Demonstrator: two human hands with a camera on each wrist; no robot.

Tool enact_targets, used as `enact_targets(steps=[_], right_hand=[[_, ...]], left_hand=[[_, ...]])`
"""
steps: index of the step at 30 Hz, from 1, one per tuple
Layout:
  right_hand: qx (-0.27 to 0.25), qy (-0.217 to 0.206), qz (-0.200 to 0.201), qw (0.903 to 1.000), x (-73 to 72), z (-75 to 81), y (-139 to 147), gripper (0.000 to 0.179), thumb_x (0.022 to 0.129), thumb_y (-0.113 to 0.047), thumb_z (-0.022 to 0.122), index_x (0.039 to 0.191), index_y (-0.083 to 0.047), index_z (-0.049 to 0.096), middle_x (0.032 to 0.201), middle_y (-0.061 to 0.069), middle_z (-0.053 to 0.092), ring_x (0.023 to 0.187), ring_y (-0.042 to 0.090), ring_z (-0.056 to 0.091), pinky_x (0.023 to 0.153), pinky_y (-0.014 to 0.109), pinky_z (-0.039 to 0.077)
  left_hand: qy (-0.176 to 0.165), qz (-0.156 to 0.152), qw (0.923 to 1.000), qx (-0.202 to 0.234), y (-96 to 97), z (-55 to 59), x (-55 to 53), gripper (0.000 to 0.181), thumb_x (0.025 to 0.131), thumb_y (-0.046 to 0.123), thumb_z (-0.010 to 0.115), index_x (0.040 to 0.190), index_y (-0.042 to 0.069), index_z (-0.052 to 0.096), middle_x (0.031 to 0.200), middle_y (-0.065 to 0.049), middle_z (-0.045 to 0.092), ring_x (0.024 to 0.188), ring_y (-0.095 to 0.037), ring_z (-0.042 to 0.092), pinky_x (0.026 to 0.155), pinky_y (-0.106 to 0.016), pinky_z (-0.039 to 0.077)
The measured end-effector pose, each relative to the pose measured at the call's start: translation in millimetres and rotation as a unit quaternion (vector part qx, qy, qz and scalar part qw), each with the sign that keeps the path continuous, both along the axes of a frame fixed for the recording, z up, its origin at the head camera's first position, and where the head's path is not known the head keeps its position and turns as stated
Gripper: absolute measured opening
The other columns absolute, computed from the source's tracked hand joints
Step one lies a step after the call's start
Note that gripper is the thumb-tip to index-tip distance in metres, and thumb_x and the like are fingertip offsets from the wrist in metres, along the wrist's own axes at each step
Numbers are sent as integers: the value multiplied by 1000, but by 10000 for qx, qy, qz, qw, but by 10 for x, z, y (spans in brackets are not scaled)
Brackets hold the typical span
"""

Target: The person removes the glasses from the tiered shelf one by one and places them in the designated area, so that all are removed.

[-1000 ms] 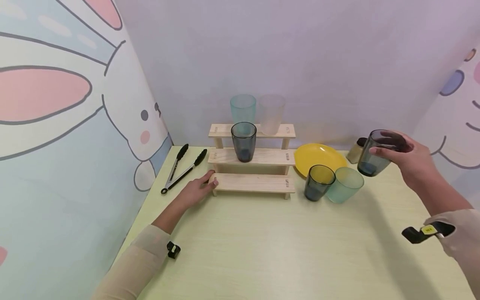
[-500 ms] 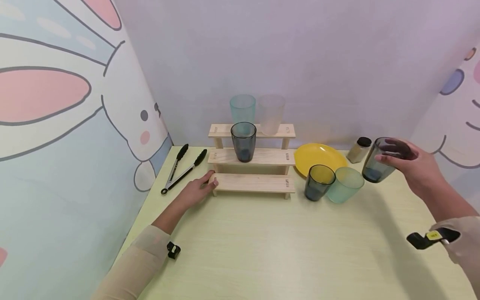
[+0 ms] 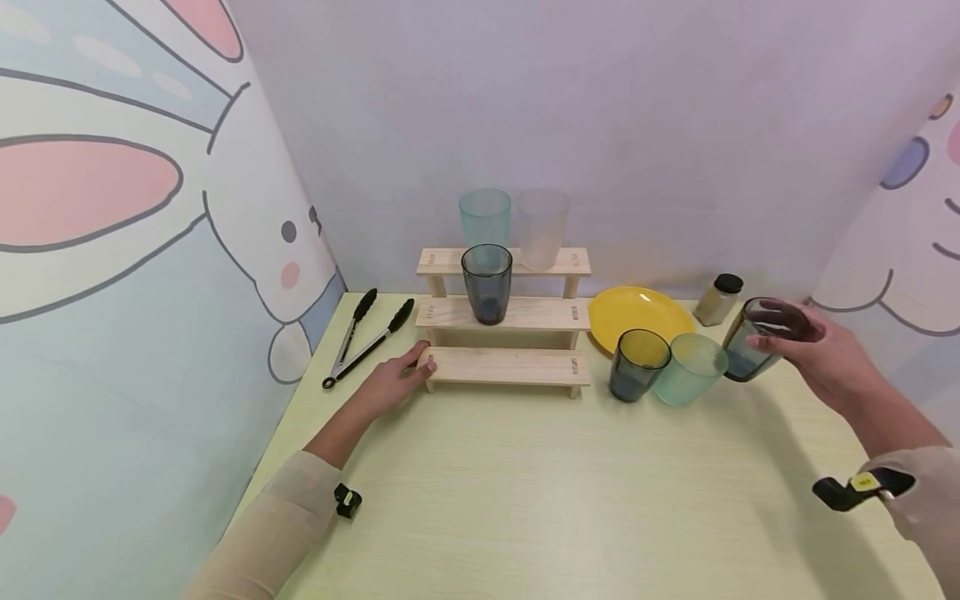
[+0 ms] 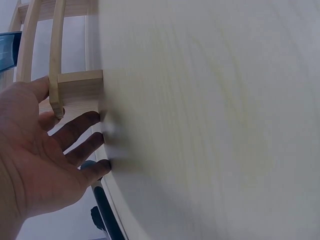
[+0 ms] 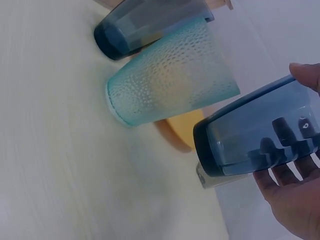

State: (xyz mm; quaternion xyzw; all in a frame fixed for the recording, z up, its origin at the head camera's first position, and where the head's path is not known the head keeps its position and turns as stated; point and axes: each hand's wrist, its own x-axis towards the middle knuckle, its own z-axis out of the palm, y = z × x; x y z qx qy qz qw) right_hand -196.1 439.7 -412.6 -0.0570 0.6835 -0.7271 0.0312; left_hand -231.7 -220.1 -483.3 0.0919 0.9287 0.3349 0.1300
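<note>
At the right, my right hand (image 3: 832,358) grips a dark smoky glass (image 3: 742,354), fingers on one side and thumb on the other. The glass appears just above the table, close beside a turquoise textured cup (image 3: 686,379). Left of that cup stands another dark glass (image 3: 630,379). My left hand (image 3: 390,383) pinches the left end of the lowest board of a three-step wooden rack (image 3: 502,367) between thumb and index finger. In the left wrist view, the other fingers (image 4: 82,147) spread loosely near the table. A third dark glass (image 3: 489,287) stands on the middle step.
A light blue cup (image 3: 486,212) and a clear frosted cup (image 3: 543,225) stand on the top step. A yellow plate (image 3: 633,308) lies right of the rack. Behind it to the right is a black-lidded jar (image 3: 717,302). Black-tipped tongs (image 3: 367,350) lie at left.
My right hand has lowered the dark glass toward the table, beside the turquoise cup, uncovering the jar. The left hand keeps its place on the rack.
</note>
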Motion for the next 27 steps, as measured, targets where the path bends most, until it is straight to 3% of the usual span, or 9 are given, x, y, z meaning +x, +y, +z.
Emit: enact_targets(steps=[12, 22, 27], right_hand=[[-477, 258, 813, 9952, 30, -322, 15, 64, 100, 29, 53, 151, -9, 60, 137, -5, 79, 118, 5, 76, 97, 18, 60], [-12, 28, 468, 9989, 40, -451, 30, 62, 99, 25, 61, 148, -12, 61, 132, -11, 79, 116, 0, 75, 96, 12, 56], [-24, -20, 422, 9991, 42, -503, 24, 62, 98, 25, 62, 147, -11, 61, 131, -11, 80, 115, 0, 75, 96, 12, 56]], left_hand=[[-17, 24, 10000, -27, -2, -2, 7, 81, 114, 63, 49, 177, 18, 26, 171, -27, 46, 155, -54, 47, 122, -67, 44], [12, 46, 10000, -30, 2, 1, 7, 80, 114, 62, 50, 178, 19, 27, 171, -26, 46, 155, -54, 46, 123, -68, 43], [7, 54, 10000, -70, 0, -5, 0, 80, 114, 63, 49, 178, 20, 26, 171, -26, 46, 155, -55, 46, 123, -68, 43]])
